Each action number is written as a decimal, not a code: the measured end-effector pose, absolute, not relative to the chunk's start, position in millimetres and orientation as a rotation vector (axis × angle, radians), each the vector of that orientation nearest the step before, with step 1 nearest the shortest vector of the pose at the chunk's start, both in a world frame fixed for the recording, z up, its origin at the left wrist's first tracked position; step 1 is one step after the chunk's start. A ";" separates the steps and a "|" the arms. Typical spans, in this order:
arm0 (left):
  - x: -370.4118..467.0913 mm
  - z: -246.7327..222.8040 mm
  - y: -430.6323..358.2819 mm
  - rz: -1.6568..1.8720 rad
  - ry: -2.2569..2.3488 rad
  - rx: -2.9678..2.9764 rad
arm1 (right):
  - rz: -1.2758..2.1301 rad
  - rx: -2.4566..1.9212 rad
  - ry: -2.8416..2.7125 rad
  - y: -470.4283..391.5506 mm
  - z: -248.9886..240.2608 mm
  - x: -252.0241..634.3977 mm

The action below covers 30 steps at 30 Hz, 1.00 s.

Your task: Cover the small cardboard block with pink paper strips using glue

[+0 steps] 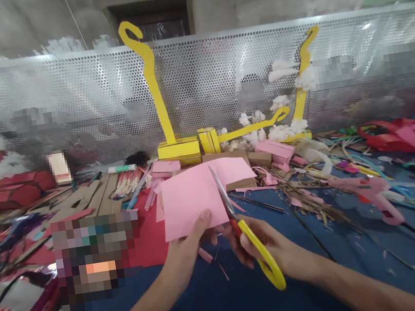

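pink paper (188, 200) was mid-frame, held up over the blue table (199, 307), probably so a blade could pass underneath. scissors (259, 249) lay across it, one blade on top; the other was hidden, so can't tell how wide they stood. left hand (189, 245) was clamped on the paper's lower edge, thumb on top, fingers below, likely to keep the sheet stiff near the blades. right hand (275, 244) was closed round the scissor handles, tips pointing up and away. hands were near each other, not clasped; forearms came in from the lower left and lower right. red paper (150, 239) lay left of centre, glue gun (373, 193) at right, seemingly parked out of the way. yellow hook (158, 100) stood upright, upper centre, on a yellow box (178, 148).
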<state>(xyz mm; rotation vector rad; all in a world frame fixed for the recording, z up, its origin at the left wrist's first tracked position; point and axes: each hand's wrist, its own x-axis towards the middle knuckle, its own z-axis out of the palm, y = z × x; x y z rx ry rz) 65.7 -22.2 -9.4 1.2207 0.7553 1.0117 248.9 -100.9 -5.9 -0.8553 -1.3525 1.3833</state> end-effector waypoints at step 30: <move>45.5 23.5 17.1 1.580 0.514 0.704 | 1.346 -1.062 -1.440 -100.7 -8.4 259.3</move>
